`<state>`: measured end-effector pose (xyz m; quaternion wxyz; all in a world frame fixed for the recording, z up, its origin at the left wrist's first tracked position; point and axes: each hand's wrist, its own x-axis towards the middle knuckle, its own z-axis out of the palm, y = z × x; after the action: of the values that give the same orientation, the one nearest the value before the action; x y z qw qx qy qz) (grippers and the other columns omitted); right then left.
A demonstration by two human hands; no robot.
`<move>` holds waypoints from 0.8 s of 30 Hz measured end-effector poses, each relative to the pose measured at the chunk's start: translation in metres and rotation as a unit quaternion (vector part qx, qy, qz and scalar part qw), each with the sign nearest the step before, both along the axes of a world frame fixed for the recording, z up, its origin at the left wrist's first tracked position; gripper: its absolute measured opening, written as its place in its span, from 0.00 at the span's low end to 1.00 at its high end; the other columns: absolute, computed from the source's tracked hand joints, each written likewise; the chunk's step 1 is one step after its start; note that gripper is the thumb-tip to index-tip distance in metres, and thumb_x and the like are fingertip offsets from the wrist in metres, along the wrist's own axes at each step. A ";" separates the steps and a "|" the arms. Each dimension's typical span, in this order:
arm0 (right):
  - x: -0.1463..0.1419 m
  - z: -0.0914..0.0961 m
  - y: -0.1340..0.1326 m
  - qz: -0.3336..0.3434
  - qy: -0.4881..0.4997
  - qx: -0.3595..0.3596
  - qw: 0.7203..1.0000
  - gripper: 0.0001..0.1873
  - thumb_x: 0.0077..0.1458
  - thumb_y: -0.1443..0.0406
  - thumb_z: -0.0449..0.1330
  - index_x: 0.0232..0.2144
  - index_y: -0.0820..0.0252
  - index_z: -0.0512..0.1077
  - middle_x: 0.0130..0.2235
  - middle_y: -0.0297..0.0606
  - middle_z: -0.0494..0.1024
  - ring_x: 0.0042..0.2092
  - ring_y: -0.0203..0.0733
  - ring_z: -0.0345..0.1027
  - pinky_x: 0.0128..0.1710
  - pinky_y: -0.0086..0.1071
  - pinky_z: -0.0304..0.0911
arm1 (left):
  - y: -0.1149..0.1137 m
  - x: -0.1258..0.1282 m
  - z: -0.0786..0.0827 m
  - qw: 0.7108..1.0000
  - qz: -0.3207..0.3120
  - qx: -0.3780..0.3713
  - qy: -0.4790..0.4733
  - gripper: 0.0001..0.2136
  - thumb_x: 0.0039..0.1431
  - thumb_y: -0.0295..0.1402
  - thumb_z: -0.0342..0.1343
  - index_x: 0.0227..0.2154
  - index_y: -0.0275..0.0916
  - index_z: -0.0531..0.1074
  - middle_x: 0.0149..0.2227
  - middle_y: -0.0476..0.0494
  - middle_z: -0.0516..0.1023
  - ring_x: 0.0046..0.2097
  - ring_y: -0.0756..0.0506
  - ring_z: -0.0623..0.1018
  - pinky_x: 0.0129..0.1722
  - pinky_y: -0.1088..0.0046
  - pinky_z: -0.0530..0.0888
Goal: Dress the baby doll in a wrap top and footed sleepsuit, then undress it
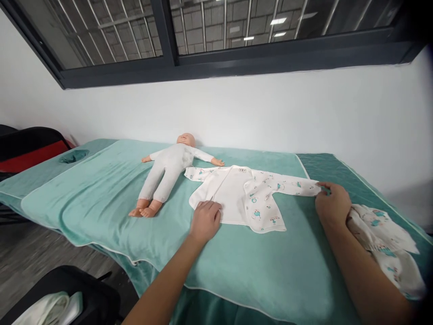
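A white baby shirt (233,194) with small teal prints lies spread on the bed, its front flap partly turned back and both sleeves stretched sideways. At its lower left, my left hand (205,220) rests with curled fingers closed on the cloth near the hem. The cuff of the right-hand sleeve is pinched between the thumb and fingers of my right hand (333,201). Beyond the shirt to the left lies a baby doll (171,164) on its back, arms spread, one hand close to the shirt's left sleeve. Its body is white cloth.
Teal sheets (101,189) cover the bed, which stands against a white wall below a barred window (216,27). Matching printed baby clothes (382,239) lie bunched beside my right forearm. A black seat (81,289) holding folded cloth stands front left; a black-and-red chair (34,149) is far left.
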<state>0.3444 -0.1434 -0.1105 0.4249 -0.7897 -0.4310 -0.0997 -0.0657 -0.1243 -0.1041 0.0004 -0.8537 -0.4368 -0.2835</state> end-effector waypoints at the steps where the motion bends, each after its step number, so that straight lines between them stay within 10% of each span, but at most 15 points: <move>1: -0.004 0.001 0.000 0.013 -0.017 0.007 1.000 0.16 0.54 0.66 0.49 0.40 0.63 0.74 0.46 0.54 0.76 0.50 0.55 0.66 0.53 0.45 0.56 | 0.000 0.000 0.000 1.000 0.001 0.002 0.000 0.09 0.61 0.23 0.48 0.36 0.41 0.71 0.34 0.47 0.77 0.39 0.45 0.74 0.41 0.65 0.66; 9: -0.120 0.036 0.004 0.280 -0.073 -0.002 0.957 0.14 0.64 0.60 0.47 0.44 0.56 0.70 0.47 0.41 0.76 0.51 0.44 0.69 0.53 0.36 0.60 | -0.002 0.002 0.001 1.000 0.006 0.006 0.009 0.08 0.61 0.24 0.48 0.35 0.41 0.71 0.33 0.47 0.77 0.38 0.45 0.74 0.41 0.66 0.66; 14: -0.190 0.070 0.032 0.275 -0.091 -0.324 0.901 0.21 0.61 0.51 0.53 0.47 0.61 0.70 0.48 0.49 0.74 0.48 0.54 0.70 0.46 0.43 0.62 | -0.001 0.002 0.002 1.000 0.006 0.005 0.007 0.08 0.61 0.23 0.48 0.35 0.41 0.71 0.33 0.47 0.77 0.38 0.44 0.73 0.41 0.65 0.66; 18: -0.194 0.068 0.059 0.270 -0.064 -0.404 0.871 0.18 0.54 0.58 0.60 0.43 0.65 0.71 0.47 0.56 0.74 0.46 0.58 0.71 0.40 0.41 0.62 | -0.001 0.002 0.001 1.000 0.010 0.000 0.010 0.08 0.61 0.23 0.48 0.35 0.40 0.70 0.33 0.46 0.76 0.39 0.44 0.73 0.41 0.65 0.65; 24: -0.152 0.064 0.068 0.357 0.024 -0.355 0.864 0.04 0.52 0.66 0.56 0.27 0.58 0.70 0.33 0.38 0.78 0.35 0.41 0.71 0.33 0.30 0.58 | 0.001 0.002 0.000 1.000 0.018 -0.003 0.004 0.09 0.60 0.23 0.47 0.35 0.40 0.70 0.32 0.46 0.76 0.38 0.44 0.73 0.41 0.64 0.65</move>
<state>0.1922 -0.0758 -0.0461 0.1328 -0.6816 -0.6792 0.2378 -0.0638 -0.1236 -0.1040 0.0046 -0.8470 -0.4527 -0.2785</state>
